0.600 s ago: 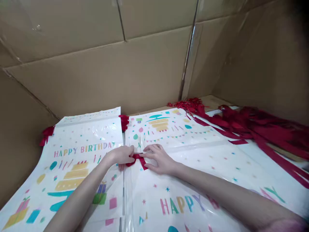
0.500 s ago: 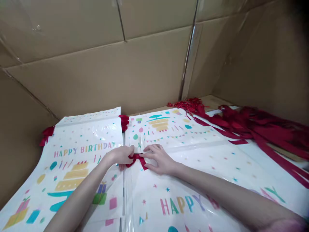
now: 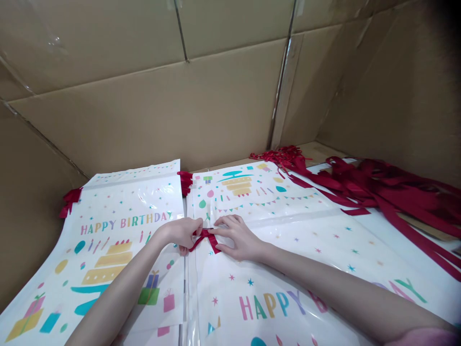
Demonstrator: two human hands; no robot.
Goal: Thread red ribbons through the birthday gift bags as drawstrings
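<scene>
Near the middle of the view, my left hand [image 3: 182, 234] is closed on a short red ribbon [image 3: 206, 236], its fingers curled with the thumb side towards the ribbon. My right hand [image 3: 236, 238] lies palm down on the bag, fingers apart; its index fingertip touches the ribbon and the thumb is by the ribbon's cut tail. The ribbon lies across the side edge of a white plastic bag [image 3: 309, 240] printed with "HAPPY BIRTHDAY", a cake and stars. What my left fingertips do under the ribbon is hidden.
A stack of similar printed bags [image 3: 154, 192] lies on the left, with red ribbon ends sticking out at both sides. Long loose red ribbons [image 3: 378, 187] are heaped at the right, beside a tangle of thin red strands [image 3: 283, 156]. Cardboard walls [image 3: 180, 115] rise behind and on both sides.
My left hand has shifted slightly, and the ribbon part beside it has gone from a curled loop to a straighter strip. My right hand stays in place.
</scene>
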